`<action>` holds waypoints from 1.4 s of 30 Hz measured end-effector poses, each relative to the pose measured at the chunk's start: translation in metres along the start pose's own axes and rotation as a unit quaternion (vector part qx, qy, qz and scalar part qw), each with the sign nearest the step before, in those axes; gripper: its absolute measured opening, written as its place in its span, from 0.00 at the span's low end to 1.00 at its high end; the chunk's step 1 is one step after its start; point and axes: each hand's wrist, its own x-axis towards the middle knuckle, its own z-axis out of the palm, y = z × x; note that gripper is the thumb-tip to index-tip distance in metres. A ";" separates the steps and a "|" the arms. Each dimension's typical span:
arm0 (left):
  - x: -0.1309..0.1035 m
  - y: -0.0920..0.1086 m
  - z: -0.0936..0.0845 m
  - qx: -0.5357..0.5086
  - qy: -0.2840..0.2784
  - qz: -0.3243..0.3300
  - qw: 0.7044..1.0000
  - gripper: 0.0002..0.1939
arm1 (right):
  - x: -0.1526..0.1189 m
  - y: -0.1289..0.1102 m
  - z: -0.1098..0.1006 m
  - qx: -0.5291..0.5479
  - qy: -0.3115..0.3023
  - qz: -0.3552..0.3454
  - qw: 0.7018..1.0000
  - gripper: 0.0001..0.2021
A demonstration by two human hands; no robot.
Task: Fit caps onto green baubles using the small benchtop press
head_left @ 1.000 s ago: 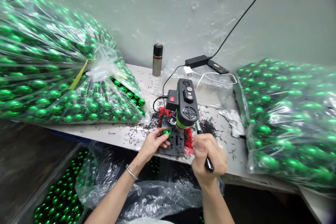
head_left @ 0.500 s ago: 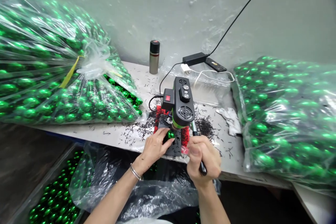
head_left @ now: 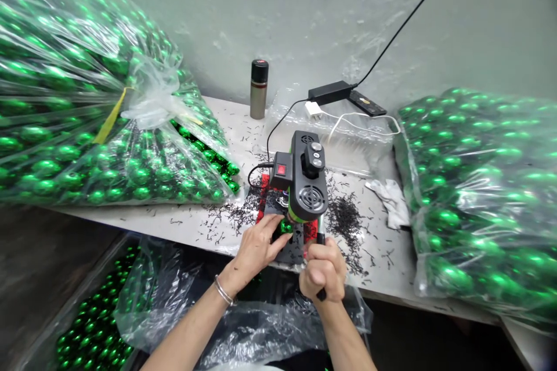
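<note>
A black bench press machine (head_left: 310,177) with a red switch stands on the white table, its head above a black base plate (head_left: 290,253). Under that head sits a shiny green ball (head_left: 285,225), pinched between the thumb and fingers of my left hand (head_left: 259,242). My right hand (head_left: 324,271) is wrapped around the black grip of the press lever (head_left: 321,238), to the right of the base. Red bristly strips (head_left: 310,230) flank the plate. Small black scraps (head_left: 346,215) lie scattered around it.
Large clear bags of green balls stand at left (head_left: 87,127) and right (head_left: 487,197). Behind the press are a flask (head_left: 259,90), a power adapter (head_left: 331,93) and a phone (head_left: 366,103). A white glove (head_left: 390,200) lies right. Below the table edge is a bin of green balls (head_left: 93,324).
My right hand has moved down and left with the lever grip. My left hand keeps the green ball under the press head. The view has shifted slightly.
</note>
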 end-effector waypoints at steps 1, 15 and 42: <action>0.000 0.000 0.000 -0.002 0.001 0.002 1.000 0.17 | 0.000 0.000 0.002 0.012 0.018 0.006 1.000 0.16; 0.004 0.000 -0.001 -0.058 -0.025 -0.058 0.996 0.17 | 0.046 -0.012 -0.016 0.072 0.038 0.040 0.996 0.13; 0.040 -0.044 -0.097 -0.228 -0.058 -0.210 0.949 0.29 | 0.079 -0.025 -0.024 0.079 0.026 0.098 0.992 0.15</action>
